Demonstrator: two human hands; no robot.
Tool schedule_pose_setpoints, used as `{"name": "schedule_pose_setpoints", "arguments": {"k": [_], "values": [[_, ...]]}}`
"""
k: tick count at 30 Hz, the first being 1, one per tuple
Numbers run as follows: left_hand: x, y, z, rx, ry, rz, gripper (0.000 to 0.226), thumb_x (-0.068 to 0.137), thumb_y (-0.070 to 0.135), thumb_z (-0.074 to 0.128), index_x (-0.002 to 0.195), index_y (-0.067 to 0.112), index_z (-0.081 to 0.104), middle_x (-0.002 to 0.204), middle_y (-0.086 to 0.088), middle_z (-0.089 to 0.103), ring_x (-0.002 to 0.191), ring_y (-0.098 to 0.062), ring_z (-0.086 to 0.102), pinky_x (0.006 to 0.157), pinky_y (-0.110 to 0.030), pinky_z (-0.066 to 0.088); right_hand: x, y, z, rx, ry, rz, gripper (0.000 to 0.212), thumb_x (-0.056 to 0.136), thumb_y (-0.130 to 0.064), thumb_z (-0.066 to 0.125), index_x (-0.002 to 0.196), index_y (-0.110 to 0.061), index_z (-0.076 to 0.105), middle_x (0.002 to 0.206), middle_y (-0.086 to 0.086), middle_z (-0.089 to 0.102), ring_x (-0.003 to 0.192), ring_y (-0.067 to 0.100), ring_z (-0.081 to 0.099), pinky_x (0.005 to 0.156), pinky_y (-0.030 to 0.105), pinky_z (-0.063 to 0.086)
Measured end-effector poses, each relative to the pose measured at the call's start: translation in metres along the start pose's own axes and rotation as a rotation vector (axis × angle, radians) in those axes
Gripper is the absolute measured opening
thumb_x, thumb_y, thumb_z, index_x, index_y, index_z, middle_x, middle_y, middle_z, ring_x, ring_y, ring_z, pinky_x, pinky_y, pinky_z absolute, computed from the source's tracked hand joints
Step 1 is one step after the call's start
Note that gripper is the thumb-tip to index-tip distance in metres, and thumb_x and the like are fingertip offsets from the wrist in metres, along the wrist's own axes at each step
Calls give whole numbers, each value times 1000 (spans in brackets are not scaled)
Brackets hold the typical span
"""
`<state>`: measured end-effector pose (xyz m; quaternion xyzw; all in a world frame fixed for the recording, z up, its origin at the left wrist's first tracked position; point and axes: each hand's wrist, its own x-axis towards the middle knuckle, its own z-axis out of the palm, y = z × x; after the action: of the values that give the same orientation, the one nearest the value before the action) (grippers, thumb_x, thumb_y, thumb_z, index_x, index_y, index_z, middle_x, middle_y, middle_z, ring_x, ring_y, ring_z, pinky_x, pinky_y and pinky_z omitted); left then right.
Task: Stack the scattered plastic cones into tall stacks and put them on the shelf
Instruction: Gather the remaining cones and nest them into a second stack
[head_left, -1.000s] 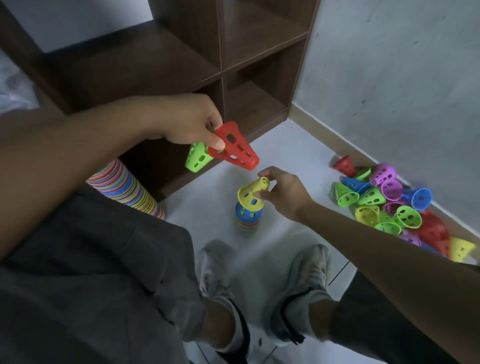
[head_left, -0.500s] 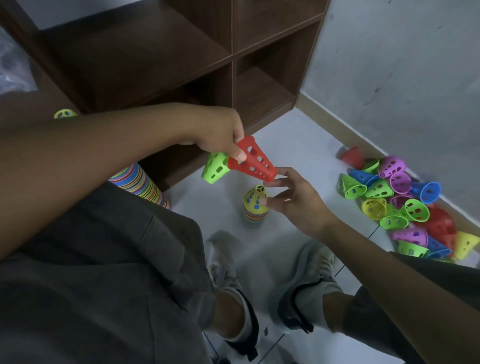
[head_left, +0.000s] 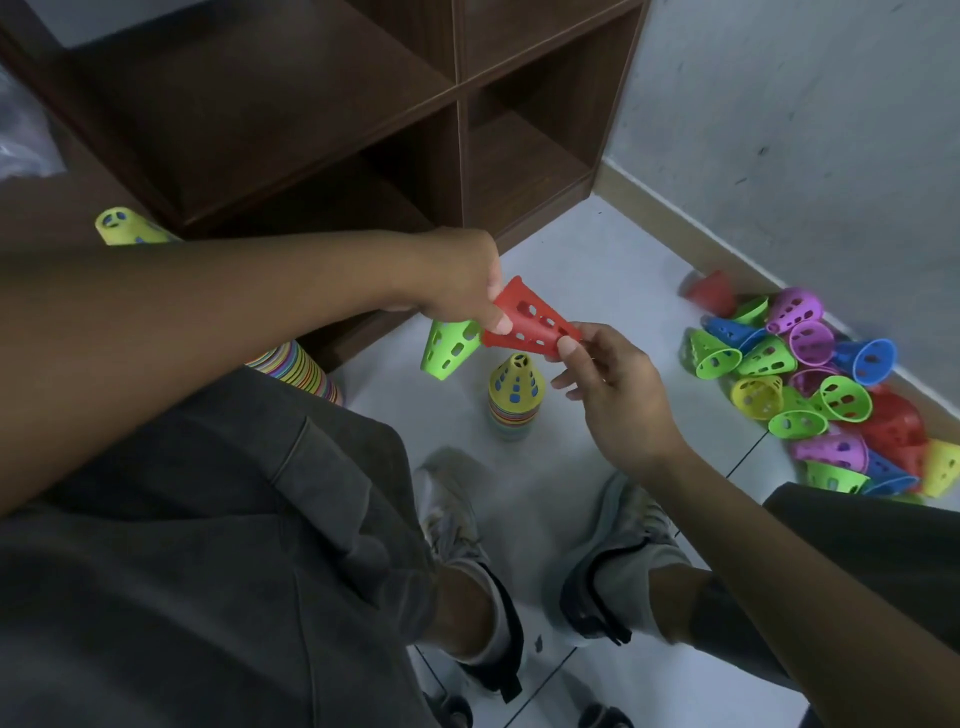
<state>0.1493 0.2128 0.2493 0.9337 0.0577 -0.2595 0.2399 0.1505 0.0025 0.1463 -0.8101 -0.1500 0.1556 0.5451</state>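
Two hands share a red perforated plastic cone above a short floor stack.

The left hand pinches the wide end of the red perforated plastic cone and also holds a green perforated plastic cone beneath it; the right hand has its grip closed on the red cone's narrow tip, thumb and forefinger touching it. Directly below, a short stack of striped cones topped by a yellow one stands upright on the white tiled floor. A loose pile of coloured cones lies by the wall, right of the dark wooden shelf. A taller striped stack leans near the left knee. No readable writing shows anywhere.
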Motion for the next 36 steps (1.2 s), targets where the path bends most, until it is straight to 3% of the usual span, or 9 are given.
{"name": "schedule_pose_setpoints", "arguments": {"k": [8, 11, 15, 17, 21, 26, 31, 34, 36], "values": [[-2, -18, -14, -11, 64, -20, 21, 86, 31, 79, 91, 10, 78, 87, -8, 72, 93, -26, 68, 72, -31, 47, 0, 24, -16, -483, 81, -115, 29, 101, -40, 52, 120, -19, 58, 93, -7, 62, 74, 14, 57, 70, 33, 47], [-4, -24, -16, -25, 95, -11, 20, 85, 30, 79, 95, 13, 79, 94, -3, 71, 94, -20, 65, 75, -35, 53, 4, 28, -8, -536, 74, -150, 30, 99, -40, 52, 120, -20, 59, 99, -6, 61, 76, 11, 50, 70, 27, 39], [-6, -28, -17, -18, 123, 11, 22, 86, 29, 79, 100, 13, 78, 98, 0, 70, 94, -13, 64, 69, -25, 49, 10, 26, 3, -522, 38, -139, 33, 100, -41, 54, 126, -21, 58, 106, -6, 60, 77, 9, 51, 71, 25, 41], [-7, -28, -18, -18, 122, 19, 21, 86, 30, 79, 100, 15, 78, 98, 2, 70, 93, -12, 64, 65, -23, 48, 13, 24, 7, -481, 13, -122, 32, 100, -40, 55, 127, -24, 58, 107, -7, 61, 75, 8, 55, 74, 26, 47], [-7, -24, -17, -39, 99, 42, 22, 88, 32, 75, 105, 18, 76, 102, 7, 65, 89, -11, 62, 62, -19, 46, 18, 17, 8, -209, -63, 48, 26, 100, -30, 58, 125, -26, 59, 98, -7, 66, 78, 7, 64, 66, 7, 46], [-4, -14, -19, -263, 35, 41, 24, 86, 28, 77, 108, 18, 74, 108, 2, 67, 105, -19, 66, 85, -37, 61, 16, 0, 10, 262, -170, 135, 35, 93, -18, 70, 125, -18, 58, 90, 0, 67, 74, 15, 68, 79, 30, 56], [1, -11, -19, -461, -8, 41, 24, 89, 21, 74, 112, 15, 73, 113, 1, 71, 103, -10, 70, 73, -20, 59, 14, 1, 13, 232, -181, 218, 33, 95, -33, 67, 123, -20, 57, 97, 3, 72, 87, 15, 72, 87, 40, 57], [2, -10, -16, -505, -40, 58, 22, 89, 18, 74, 110, 13, 73, 109, 1, 71, 96, -1, 71, 67, -16, 55, 14, 0, 13, 382, -149, 229, 21, 100, -25, 60, 117, -14, 61, 107, 13, 72, 83, 17, 68, 82, 38, 57], [3, -10, -13, -480, -55, 82, 21, 89, 20, 75, 109, 15, 73, 106, 3, 70, 95, 0, 71, 67, -16, 54, 15, -2, 11, 468, -89, 198, 22, 102, -23, 55, 119, -11, 62, 102, 9, 73, 80, 19, 64, 77, 35, 56]]}}
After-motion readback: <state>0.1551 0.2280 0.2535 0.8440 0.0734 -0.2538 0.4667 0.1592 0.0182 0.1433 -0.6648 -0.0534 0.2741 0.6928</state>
